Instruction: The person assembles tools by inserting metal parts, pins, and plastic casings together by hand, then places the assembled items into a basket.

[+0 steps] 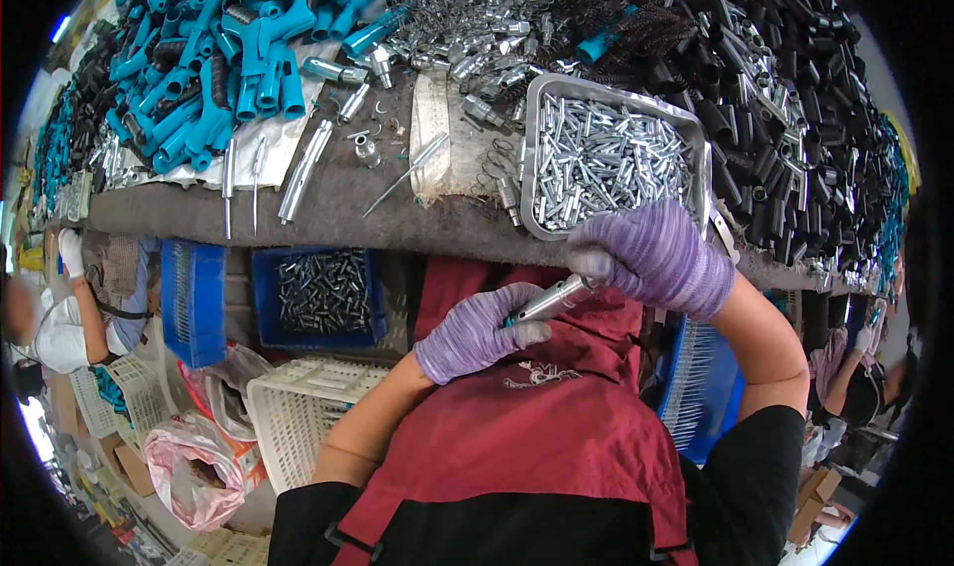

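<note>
Both of my hands wear purple knitted gloves and meet in front of the red apron. My left hand (477, 332) is closed around a shiny metal cylinder (556, 302), which tilts up to the right; a bit of teal shows at its lower end. At the upper end, my right hand (661, 258) has its fingers curled together against the cylinder's rim; what they pinch is hidden. Just beyond the right hand, a metal tray (530, 183) holds a heap of small silver pins (611, 154).
Teal pistol-shaped housings (263, 49) lie piled at the far left, black tubes (785, 119) at the right. Loose metal rods (305, 171) lie along the bench edge (397, 233). Below stand a blue bin (376, 298) of metal parts and a cream crate (260, 407). Other people work at both sides.
</note>
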Demonstrator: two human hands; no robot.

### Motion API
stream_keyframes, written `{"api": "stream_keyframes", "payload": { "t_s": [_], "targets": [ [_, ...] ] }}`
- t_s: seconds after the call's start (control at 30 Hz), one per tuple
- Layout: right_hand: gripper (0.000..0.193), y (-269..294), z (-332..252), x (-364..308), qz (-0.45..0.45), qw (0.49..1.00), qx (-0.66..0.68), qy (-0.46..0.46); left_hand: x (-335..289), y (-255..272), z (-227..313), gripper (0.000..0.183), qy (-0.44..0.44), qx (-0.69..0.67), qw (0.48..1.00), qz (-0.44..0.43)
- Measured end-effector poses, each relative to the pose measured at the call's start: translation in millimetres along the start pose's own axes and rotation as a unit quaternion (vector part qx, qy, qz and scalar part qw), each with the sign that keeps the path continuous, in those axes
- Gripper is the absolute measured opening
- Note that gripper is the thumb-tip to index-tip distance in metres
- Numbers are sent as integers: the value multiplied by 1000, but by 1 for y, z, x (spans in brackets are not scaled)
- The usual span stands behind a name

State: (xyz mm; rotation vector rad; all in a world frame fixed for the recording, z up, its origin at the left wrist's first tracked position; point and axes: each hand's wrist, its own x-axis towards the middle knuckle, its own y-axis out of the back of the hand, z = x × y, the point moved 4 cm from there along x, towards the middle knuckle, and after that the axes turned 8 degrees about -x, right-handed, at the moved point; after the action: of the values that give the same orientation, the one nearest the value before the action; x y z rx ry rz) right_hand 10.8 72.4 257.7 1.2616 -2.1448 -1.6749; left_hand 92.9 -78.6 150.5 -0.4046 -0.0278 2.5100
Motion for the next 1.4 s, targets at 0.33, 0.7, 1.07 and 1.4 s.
{"api": "stream_keyframes", "payload": {
  "t_s": [0.33,0.7,1.07,1.4],
  "targets": [
    [44,-3,12,5,-102,992,-69,-9,12,4,7,48,-2,-25,1000,15],
    [40,-34,23,-2,65,987,108,102,15,-1,-26,52,23,-18,1000,-6],
    [46,-26,23,-8,21,997,70,5,19,-8,5,32,-13,-115,993,9],
    [41,-42,31,-8,36,999,-20,20,28,-17,-22,40,-34,-119,991,-42]
  ]
}}
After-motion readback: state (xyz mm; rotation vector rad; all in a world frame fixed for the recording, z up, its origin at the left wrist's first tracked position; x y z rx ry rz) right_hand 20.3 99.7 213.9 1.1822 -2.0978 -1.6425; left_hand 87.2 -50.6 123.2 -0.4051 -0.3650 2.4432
